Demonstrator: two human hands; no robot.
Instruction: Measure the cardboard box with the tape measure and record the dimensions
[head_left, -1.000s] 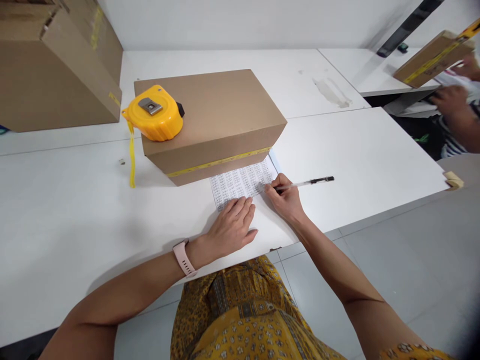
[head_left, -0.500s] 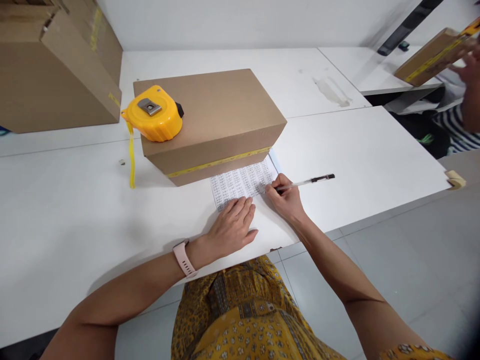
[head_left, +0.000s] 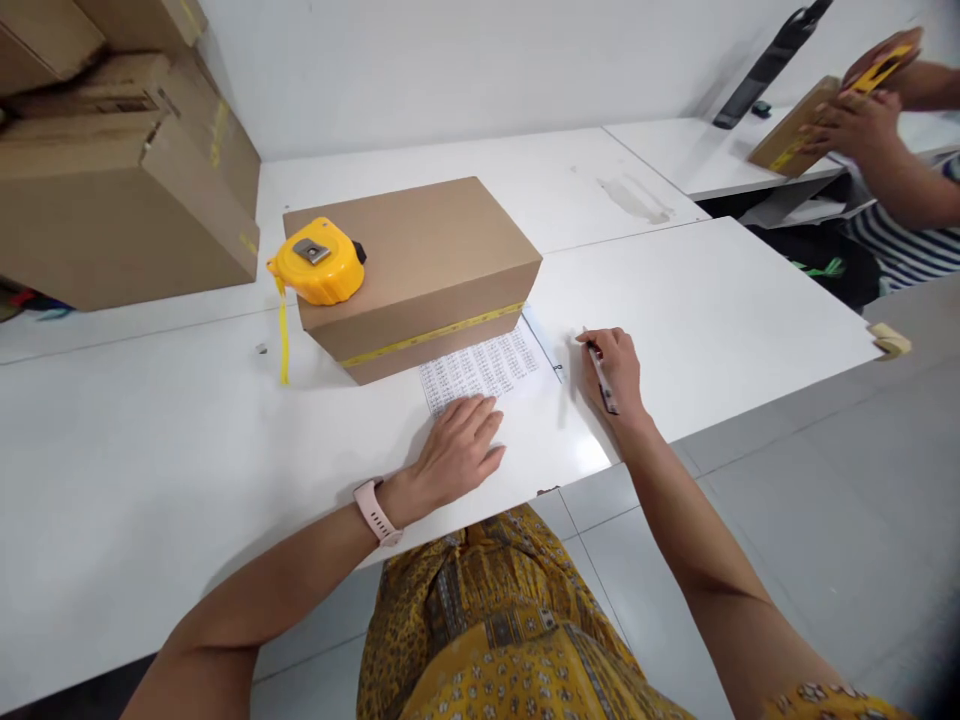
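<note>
My left hand [head_left: 459, 452] lies flat with fingers stretched, its fingertips on the lower edge of a printed sheet of paper [head_left: 487, 368]. A cardboard box [head_left: 435, 255] with yellow tape along its front covers the sheet's upper part. On the box's left end sits a yellow tape measure [head_left: 319, 262], its strap hanging over the edge. To the right of the paper, my right hand [head_left: 616, 372] is closed around a pen [head_left: 602, 383], which points up towards the wall. A blue strip [head_left: 541, 343] shows along the sheet's right edge.
Large cardboard boxes [head_left: 172, 200] are stacked at the back left. At the upper right, a co-worker's hands [head_left: 862, 120] hold a small box [head_left: 799, 130] and a yellow tool. A black bottle [head_left: 772, 65] stands by the wall. The white table's [head_left: 720, 320] front edge runs close to me.
My right hand has moved right, off the paper, and the pen has turned in its fingers. My left hand stays on the sheet. The view has shifted, showing more of the co-worker.
</note>
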